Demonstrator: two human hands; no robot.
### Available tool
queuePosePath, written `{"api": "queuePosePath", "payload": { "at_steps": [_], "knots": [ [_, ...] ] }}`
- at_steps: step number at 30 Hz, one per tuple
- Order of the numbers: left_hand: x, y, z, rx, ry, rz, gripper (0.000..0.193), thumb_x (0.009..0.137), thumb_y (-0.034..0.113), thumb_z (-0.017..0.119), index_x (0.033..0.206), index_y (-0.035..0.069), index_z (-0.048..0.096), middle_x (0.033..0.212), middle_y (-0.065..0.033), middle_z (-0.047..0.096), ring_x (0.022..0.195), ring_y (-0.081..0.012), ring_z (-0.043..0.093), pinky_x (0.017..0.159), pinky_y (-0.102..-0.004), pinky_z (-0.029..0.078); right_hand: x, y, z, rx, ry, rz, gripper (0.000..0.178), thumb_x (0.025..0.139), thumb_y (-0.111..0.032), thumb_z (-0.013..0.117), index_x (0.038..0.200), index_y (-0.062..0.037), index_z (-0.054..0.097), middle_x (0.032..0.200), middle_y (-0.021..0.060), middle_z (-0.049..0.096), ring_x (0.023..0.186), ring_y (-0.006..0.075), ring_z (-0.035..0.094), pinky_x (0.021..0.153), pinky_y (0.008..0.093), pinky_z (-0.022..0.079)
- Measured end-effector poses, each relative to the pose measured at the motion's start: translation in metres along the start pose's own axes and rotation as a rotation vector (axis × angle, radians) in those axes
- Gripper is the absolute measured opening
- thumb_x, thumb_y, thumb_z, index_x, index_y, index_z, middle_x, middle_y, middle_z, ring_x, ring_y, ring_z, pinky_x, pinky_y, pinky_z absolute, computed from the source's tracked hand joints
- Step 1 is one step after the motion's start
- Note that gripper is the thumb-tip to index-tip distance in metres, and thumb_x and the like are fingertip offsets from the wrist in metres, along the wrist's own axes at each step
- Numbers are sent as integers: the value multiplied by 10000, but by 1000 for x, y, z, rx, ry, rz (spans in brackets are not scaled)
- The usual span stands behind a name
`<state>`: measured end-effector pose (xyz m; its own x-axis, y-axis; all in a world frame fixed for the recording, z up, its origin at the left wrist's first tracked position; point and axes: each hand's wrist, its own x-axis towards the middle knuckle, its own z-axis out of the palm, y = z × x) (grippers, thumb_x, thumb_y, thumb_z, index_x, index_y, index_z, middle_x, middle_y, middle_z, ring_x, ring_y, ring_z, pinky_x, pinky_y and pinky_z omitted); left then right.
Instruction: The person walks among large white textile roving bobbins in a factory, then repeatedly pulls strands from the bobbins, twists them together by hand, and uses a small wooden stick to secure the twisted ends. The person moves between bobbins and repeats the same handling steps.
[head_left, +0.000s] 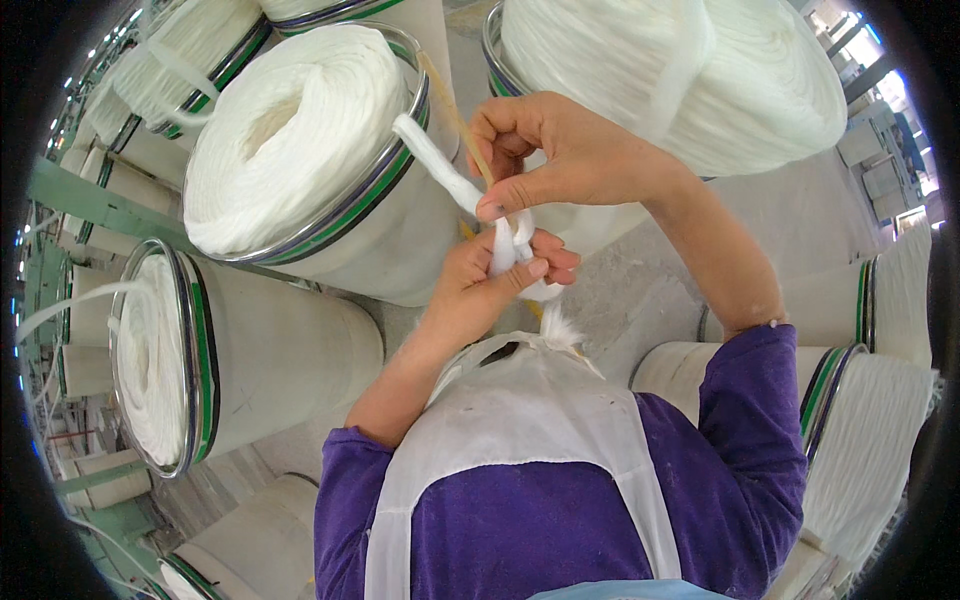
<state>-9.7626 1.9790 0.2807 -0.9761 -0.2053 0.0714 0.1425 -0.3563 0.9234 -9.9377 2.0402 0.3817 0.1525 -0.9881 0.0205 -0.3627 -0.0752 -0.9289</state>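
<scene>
A thick strand of white fibre sliver [436,160] runs from the near edge of the large can down into my two hands. My right hand [570,160] comes over it from the right, thumb and fingers pinched together on the strand. Just below, my left hand [478,285] closes round the lower part of the sliver, its thumb pressing a looped section against the fingers. A frayed tuft [560,328] hangs beneath the left hand, over my white apron [520,408]. A thin tan strip [456,110] passes by the right fingertips; whether they grip it I cannot tell.
Ahead to the left stands a can [385,235] with a coil of sliver [335,100]. Another can [290,335] is at left. A big sliver heap [690,80] rises from a can at front right. More cans [690,375] stand at right. Grey floor [640,285] shows between them.
</scene>
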Motion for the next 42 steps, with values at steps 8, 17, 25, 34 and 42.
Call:
{"api": "queuePosePath", "payload": {
  "at_steps": [8, 17, 25, 34, 42],
  "knots": [
    [10, -8, -5, -60, -14, -6, 182, 967, 101, 499, 1091, -2, 583, 1066, -138, 672, 800, -156, 626, 781, -286, 492, 3, 2, 9, -61, 133, 32, 265, 826, -133, 692, 1049, -27, 595, 804, 20, 640, 788, 83, 586, 767, 241, 463],
    [16, -15, -9, -296, 24, -129, 233, 963, 150, 496, 1105, -6, 596, 635, 55, 408, 524, -57, 326, 504, -221, 258, 6, 21, 8, 161, 178, -10, 253, 894, -180, 635, 1066, 1, 595, 842, 30, 657, 795, 93, 596, 764, 240, 463],
    [26, -13, -8, -227, 144, -194, 217, 931, 143, 533, 1071, -13, 592, 573, 74, 304, 492, -49, 253, 479, -229, 180, 11, 32, 10, 264, 194, -89, 206, 864, -204, 680, 880, -3, 633, 819, 50, 672, 779, 101, 629, 738, 243, 493],
    [26, -12, -23, -119, 103, -333, 436, 1029, 375, 363, 1044, 2, 589, 553, 70, 279, 481, -58, 214, 464, -236, 157, 43, 25, 21, 287, 718, -138, 185, 876, -194, 673, 859, -17, 622, 759, 36, 668, 667, 74, 580, 612, 222, 479],
    [23, -48, -53, -325, 31, -438, 426, 1018, 389, 393, 996, 23, 611, 523, 70, 233, 445, -67, 191, 428, -253, 164, 10, -24, 26, 508, 1032, -510, 156, 937, -187, 598, 992, -42, 605, 772, 55, 635, 593, 87, 534, 530, 221, 407]
  ]
}}
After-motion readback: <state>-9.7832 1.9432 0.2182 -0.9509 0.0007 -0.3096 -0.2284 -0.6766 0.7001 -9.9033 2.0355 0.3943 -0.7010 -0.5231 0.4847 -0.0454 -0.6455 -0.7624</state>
